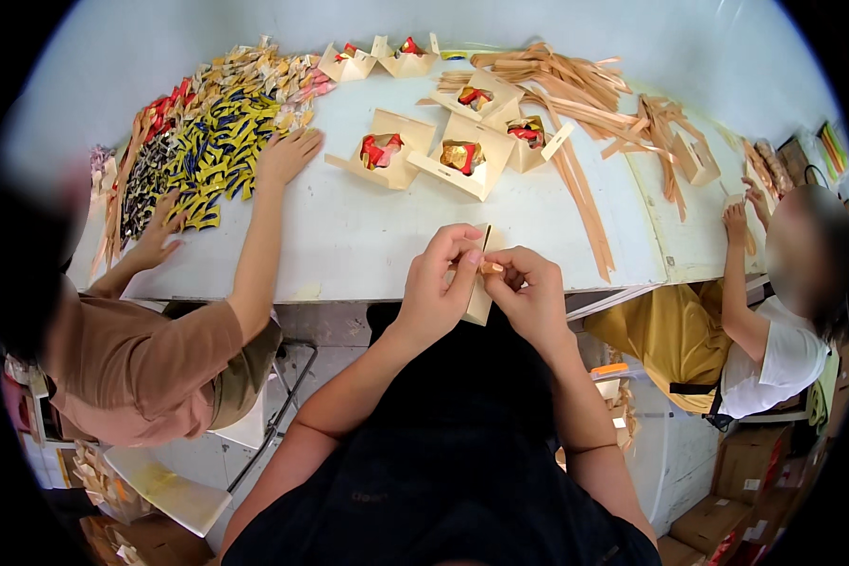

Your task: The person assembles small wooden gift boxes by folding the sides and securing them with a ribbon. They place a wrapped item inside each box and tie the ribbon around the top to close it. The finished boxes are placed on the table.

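Observation:
Just off the table's near edge, I hold a small folded cream paper box [478, 307] in front of me. My left hand [439, 288] is closed round its upper part, and a dark slot shows near the top. The fingers of my right hand [530, 291] are pinched at the box, on what looks like the end of a peach ribbon [491, 268]. Both hands nearly meet there, and the fingers partly hide the box. Beyond them stand several open cream boxes [423, 170] with red and gold wrapped sweets inside.
A large pile of wrapped sweets [222, 132] covers the table's [349, 245] far left. Peach ribbons [575, 85] lie at the back right, some trailing to the near edge. A person at left has a hand [288, 156] on the pile; another person's hands [736, 222] work at right.

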A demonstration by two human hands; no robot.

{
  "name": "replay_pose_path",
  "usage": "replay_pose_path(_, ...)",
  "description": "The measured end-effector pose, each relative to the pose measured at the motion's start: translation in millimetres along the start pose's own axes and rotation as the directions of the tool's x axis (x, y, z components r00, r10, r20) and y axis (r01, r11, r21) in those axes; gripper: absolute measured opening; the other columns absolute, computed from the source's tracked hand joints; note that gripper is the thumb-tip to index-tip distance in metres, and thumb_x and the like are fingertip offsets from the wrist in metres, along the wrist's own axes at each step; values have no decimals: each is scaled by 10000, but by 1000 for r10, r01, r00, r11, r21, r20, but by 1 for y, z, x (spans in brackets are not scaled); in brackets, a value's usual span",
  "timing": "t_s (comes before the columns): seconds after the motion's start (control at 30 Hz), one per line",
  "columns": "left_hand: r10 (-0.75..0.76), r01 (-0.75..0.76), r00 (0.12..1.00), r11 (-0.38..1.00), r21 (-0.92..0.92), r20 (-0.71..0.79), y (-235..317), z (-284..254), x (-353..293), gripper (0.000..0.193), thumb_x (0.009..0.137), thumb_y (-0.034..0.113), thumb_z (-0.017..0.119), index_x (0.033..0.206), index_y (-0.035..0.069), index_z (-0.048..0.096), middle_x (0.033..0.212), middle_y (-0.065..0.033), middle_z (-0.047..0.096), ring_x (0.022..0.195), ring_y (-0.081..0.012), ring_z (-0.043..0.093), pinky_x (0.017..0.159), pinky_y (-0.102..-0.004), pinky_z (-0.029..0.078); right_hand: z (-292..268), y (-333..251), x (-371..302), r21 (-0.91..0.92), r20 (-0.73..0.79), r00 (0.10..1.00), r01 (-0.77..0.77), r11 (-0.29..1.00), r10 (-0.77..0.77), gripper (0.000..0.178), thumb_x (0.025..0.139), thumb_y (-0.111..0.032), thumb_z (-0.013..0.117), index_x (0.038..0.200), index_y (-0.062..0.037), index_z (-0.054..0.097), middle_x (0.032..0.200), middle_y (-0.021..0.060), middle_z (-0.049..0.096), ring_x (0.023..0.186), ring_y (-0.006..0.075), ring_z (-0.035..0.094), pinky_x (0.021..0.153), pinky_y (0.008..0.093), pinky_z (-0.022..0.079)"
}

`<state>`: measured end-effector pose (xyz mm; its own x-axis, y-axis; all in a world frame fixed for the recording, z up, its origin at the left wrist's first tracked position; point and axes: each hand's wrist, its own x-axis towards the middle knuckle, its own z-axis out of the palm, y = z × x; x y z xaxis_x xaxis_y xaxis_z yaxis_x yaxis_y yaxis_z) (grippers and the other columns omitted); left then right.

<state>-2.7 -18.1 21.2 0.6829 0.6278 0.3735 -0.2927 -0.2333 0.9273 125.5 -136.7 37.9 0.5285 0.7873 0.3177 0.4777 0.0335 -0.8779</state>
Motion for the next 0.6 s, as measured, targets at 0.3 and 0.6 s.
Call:
replay_pose_path(0.3, -192, 187, 980, 979, -83, -47, 1, -7, 5, 228, 1016, 22, 757, 1233, -50, 754, 1102, -72, 741, 912, -124, 716, 830, -253, 576, 19, 19, 0, 136, -128, 992, 8, 991, 10, 107, 978, -50, 768, 1032, 2, 691, 757, -25, 560, 652, 41, 500, 585, 234, 453)
replay_pose_path(0.6, -261, 264, 965, 953, -152, 34, -6, -9, 2, 128, 1041, 78, 755, 1088, -23, 818, 1100, -72, 732, 992, -98, 658, 835, -244, 534, 28, 23, -1, 257, -179, 983, 14, 966, 34, 136, 983, -59, 784, 1053, -22, 674, 841, -26, 593, 650, 42, 495, 567, 222, 417)
